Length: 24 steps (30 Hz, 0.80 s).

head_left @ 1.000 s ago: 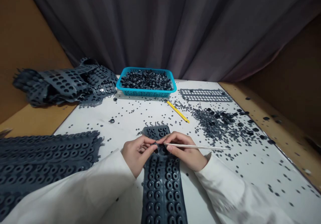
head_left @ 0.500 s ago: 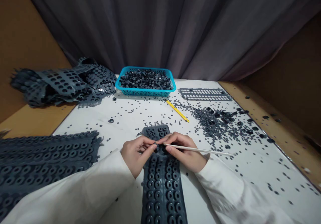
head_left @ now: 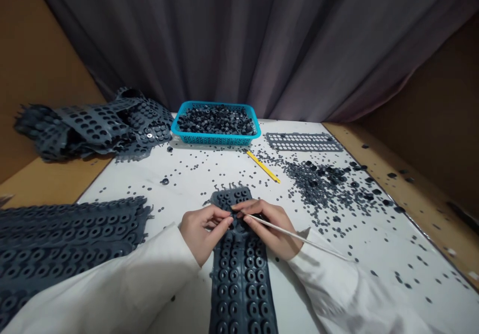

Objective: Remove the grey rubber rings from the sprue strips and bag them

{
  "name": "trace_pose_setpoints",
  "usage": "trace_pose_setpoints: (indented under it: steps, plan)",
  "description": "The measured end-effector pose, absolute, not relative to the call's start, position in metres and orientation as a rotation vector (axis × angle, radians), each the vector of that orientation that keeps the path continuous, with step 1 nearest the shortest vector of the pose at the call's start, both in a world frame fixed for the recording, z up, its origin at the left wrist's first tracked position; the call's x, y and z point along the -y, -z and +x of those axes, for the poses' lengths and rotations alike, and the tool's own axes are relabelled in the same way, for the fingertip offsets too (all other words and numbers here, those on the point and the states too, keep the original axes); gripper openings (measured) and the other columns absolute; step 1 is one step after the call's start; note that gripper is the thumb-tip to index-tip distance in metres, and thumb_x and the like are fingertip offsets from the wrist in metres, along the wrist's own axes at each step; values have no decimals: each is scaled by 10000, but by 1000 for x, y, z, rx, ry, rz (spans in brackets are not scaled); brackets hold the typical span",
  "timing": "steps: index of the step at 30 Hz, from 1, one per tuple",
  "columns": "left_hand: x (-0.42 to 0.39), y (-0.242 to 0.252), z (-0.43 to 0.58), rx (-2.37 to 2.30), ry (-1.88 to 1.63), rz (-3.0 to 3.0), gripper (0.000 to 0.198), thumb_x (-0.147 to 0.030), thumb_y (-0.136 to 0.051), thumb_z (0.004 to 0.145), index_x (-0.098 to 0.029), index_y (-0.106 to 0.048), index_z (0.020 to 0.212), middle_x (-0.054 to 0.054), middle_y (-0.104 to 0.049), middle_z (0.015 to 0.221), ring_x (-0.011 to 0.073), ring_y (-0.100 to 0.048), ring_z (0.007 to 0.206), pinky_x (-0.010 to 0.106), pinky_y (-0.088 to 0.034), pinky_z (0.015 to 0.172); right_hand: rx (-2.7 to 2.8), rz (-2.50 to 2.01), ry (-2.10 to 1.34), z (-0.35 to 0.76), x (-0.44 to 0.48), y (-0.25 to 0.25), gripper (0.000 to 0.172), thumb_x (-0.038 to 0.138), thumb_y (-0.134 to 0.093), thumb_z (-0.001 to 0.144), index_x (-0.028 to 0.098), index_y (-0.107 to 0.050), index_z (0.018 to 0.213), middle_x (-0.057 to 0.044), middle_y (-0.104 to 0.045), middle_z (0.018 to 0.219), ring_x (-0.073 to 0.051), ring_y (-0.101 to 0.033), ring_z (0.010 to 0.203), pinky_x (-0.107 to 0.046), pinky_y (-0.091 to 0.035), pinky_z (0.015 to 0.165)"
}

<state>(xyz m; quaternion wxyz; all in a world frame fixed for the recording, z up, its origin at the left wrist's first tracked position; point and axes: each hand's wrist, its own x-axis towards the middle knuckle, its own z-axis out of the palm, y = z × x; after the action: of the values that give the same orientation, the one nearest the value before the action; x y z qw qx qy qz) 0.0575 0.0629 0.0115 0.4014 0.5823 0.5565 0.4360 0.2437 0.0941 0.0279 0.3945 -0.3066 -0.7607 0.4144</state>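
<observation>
A dark grey rubber strip with rows of ring-shaped holes lies lengthwise on the white table in front of me. My left hand rests at the strip's left edge, its fingertips pinching the rubber near the top end. My right hand grips a thin white stick, whose tip meets the strip beside my left fingertips. The fingers hide the exact contact point.
A blue plastic basket full of small dark rubber rings stands at the back. Stacked perforated sheets lie at the left, with a crumpled heap behind. A yellow ruler, a perforated sheet and scattered rings lie at the right.
The white stick has swung from nearly level to slanting down toward my right sleeve. My right hand has shifted slightly. The view has tilted a little.
</observation>
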Motion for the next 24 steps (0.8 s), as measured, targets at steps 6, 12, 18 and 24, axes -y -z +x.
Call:
trace_pose_setpoints:
  steps: [6, 12, 18, 24]
  plan:
    - [-63, -12, 58, -1386, -1101, 1448, 148, -291, -614, 750, -152, -653, 780, 30, -677, 644, 149, -660, 593, 225, -534, 583, 1800, -805, -1216, 243, -96, -26, 45, 231, -527, 868, 191, -547, 869, -99, -664, 1022, -183, -633, 926, -359, -496, 817]
    - [-63, -14, 57, -1365, -1112, 1412, 114, -276, -625, 746, -166, -643, 769, 27, -679, 643, 160, -663, 605, 238, -536, 599, 1638, -746, -1506, 245, -97, -28, 106, 285, -569, 845, 180, -555, 850, -115, -664, 1052, -207, -621, 989, -396, -471, 864]
    - [-63, -15, 57, -1339, -1114, 1389, 105, -272, -636, 733, -168, -642, 749, 24, -676, 631, 161, -658, 594, 240, -532, 587, 1652, -733, -1496, 245, -99, -27, 104, 279, -578, 839, 176, -561, 838, -114, -674, 1026, -204, -635, 954, -384, -480, 835]
    - [-63, -15, 57, -1339, -1070, 1340, 131, -294, -622, 741, -166, -611, 769, 20, -660, 650, 159, -654, 626, 243, -511, 608, 1716, -767, -1364, 244, -95, -28, 81, 264, -556, 853, 185, -564, 865, -105, -682, 1001, -200, -639, 945, -371, -490, 820]
